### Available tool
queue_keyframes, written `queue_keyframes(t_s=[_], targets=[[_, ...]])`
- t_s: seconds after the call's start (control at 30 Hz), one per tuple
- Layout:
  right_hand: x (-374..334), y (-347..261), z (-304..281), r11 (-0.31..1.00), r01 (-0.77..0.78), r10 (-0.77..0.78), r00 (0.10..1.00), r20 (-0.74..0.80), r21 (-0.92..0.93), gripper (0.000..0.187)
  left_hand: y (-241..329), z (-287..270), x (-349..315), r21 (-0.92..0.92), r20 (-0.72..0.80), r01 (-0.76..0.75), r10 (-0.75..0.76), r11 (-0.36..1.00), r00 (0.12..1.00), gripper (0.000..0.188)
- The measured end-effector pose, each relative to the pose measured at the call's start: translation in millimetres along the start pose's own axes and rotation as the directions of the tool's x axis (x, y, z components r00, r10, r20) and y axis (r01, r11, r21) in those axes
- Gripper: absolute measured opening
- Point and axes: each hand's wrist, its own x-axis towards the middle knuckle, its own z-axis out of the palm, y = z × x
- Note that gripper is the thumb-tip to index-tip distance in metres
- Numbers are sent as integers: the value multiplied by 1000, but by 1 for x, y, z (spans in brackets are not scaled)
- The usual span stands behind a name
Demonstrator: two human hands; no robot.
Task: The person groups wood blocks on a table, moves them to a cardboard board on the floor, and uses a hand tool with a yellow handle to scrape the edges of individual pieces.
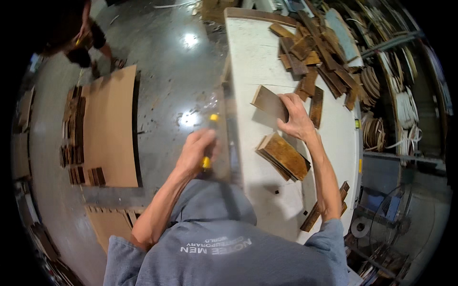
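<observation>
My right hand (298, 117) grips one end of a short flat wooden board (268, 102) and holds it tilted over the white worktable (250, 164). A stack of short wooden boards (285, 153) with rough brown faces lies on the table just nearer to me. My left hand (194, 148) is closed around a slim hand tool with yellow ends (214, 117), off the table's left edge above the floor. Motion blurs the tool, so its exact kind does not show.
Loose brown wooden pieces (310, 47) are heaped at the table's far right. More strips (312, 217) lie near my right forearm. On the left, a large brown panel (112, 133) bears stacked wood pieces. Another person (86, 43) stands far left. Shelves with coiled edging strips (372, 131) line the right.
</observation>
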Motion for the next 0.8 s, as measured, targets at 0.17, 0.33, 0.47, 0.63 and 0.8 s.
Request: queue_keyframes(t_s=[0.17,0.33,0.47,0.63,0.8], targets=[[55,5,52,991,53,5,907,421,-125,73,-19,-19,5,-116,-38,-36,32,993,999,30],[79,-50,76,973,107,-33,942,334,-205,85,-34,-35,6,-111,-146,87,-103,990,984,28],[98,-54,108,980,161,-127,956,263,-116,73,-40,-37,18,-195,-101,134,-156,972,983,31],[113,-53,146,984,175,-166,966,197,-34,56,-44,-59,16,-136,-123,115,-132,984,984,30],[108,-53,133,997,76,-79,968,238,20,63,-53,-39,26,-237,-79,60,-81,970,994,28]])
